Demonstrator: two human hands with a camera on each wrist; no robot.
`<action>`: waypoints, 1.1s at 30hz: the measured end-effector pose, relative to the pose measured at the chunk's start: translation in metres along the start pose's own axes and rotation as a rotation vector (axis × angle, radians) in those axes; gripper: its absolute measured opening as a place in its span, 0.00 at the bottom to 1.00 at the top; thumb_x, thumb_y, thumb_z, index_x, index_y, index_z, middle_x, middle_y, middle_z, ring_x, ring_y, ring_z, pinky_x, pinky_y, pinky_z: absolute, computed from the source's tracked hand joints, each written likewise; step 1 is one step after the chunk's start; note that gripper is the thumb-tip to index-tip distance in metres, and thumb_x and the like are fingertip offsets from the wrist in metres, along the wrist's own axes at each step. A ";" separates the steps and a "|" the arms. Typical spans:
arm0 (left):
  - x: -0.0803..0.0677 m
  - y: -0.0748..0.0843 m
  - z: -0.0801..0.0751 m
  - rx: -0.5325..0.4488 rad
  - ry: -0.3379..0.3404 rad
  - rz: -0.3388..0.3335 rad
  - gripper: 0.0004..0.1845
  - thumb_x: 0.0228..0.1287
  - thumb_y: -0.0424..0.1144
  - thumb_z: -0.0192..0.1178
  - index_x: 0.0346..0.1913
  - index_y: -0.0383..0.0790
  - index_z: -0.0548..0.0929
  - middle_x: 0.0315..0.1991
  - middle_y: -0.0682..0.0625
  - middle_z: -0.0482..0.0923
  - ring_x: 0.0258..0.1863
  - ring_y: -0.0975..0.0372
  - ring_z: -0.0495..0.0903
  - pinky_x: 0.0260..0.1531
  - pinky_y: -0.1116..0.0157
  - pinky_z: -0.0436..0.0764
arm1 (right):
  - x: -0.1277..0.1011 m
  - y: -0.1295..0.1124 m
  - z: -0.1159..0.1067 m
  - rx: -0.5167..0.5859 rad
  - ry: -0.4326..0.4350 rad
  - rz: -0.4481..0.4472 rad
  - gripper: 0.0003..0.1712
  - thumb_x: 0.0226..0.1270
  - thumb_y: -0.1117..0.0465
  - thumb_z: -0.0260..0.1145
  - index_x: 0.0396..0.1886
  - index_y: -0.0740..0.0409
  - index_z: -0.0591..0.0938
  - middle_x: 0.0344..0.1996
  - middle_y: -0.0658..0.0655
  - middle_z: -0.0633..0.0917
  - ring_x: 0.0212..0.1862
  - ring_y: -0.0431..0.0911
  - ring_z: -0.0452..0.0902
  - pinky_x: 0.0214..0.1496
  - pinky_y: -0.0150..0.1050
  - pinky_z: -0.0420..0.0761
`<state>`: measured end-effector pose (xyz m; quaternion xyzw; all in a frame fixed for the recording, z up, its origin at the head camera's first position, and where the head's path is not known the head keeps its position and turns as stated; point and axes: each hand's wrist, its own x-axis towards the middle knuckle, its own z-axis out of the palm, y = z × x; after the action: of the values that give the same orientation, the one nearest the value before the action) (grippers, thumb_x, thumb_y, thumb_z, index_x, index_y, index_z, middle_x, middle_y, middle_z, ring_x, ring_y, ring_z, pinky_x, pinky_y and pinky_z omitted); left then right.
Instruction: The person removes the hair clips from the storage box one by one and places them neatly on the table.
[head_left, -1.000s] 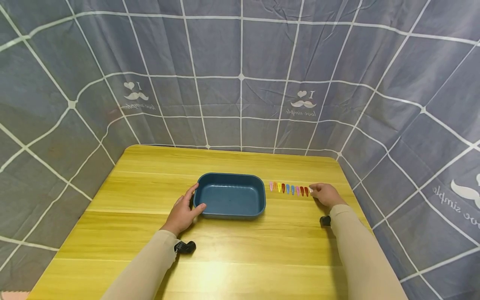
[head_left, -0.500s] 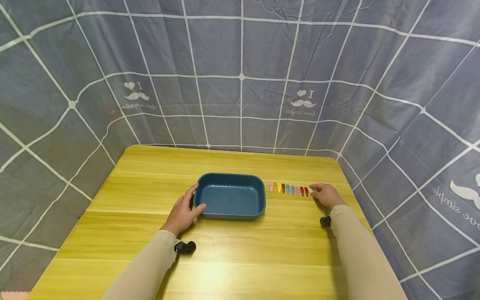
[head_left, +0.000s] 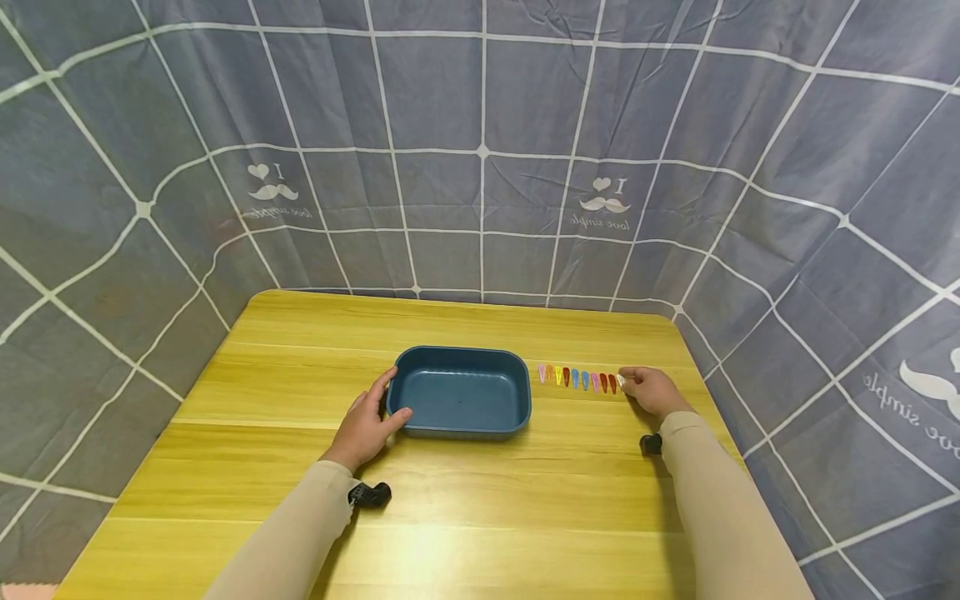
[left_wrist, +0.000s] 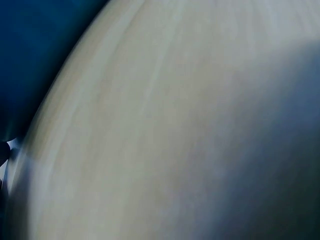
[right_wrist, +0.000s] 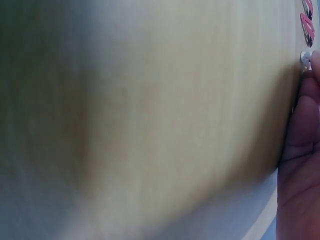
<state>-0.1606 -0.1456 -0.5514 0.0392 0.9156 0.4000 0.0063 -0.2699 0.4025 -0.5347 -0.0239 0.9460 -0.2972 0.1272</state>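
Note:
A dark blue plastic basin [head_left: 459,433] stands mid-table in the head view. My left hand [head_left: 365,427] rests on its left end, fingers spread along the left rim and thumb over the near corner. To the basin's right, snap hair clips [head_left: 575,377] lie side by side in a row: pink, orange, yellow, red and blue ones. At the row's right end my right hand [head_left: 651,390] pinches a white hair clip [right_wrist: 304,59], mostly covered by the fingertips. Two red hair clips [right_wrist: 307,26] lie just beyond it in the right wrist view.
Everything stands on a yellow wood-grain table [head_left: 480,517]. Its far edge meets a grey curtain [head_left: 442,196] with white grid lines, which also hangs along both sides. The left wrist view shows mostly blurred tabletop and part of the basin.

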 end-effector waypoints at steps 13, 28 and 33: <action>-0.002 0.002 -0.002 -0.003 -0.019 0.000 0.45 0.74 0.59 0.63 0.86 0.59 0.52 0.78 0.34 0.67 0.76 0.31 0.64 0.68 0.29 0.69 | -0.001 0.001 -0.001 -0.033 0.008 0.014 0.28 0.81 0.57 0.59 0.73 0.64 0.75 0.60 0.73 0.84 0.64 0.68 0.78 0.69 0.64 0.77; 0.000 -0.001 -0.003 -0.006 -0.031 0.003 0.46 0.74 0.60 0.62 0.86 0.59 0.51 0.79 0.34 0.66 0.78 0.27 0.56 0.73 0.25 0.60 | -0.003 -0.005 -0.002 -0.038 0.014 -0.002 0.27 0.83 0.58 0.52 0.73 0.66 0.75 0.68 0.74 0.78 0.69 0.71 0.74 0.72 0.66 0.74; 0.000 0.000 -0.004 -0.006 -0.036 0.001 0.47 0.74 0.60 0.62 0.86 0.59 0.50 0.79 0.33 0.65 0.79 0.26 0.54 0.74 0.26 0.57 | -0.004 -0.006 -0.001 -0.024 0.019 0.000 0.26 0.83 0.59 0.52 0.73 0.67 0.75 0.68 0.74 0.79 0.69 0.70 0.74 0.72 0.65 0.74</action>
<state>-0.1612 -0.1485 -0.5481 0.0469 0.9142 0.4019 0.0227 -0.2668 0.3990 -0.5294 -0.0226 0.9507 -0.2860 0.1180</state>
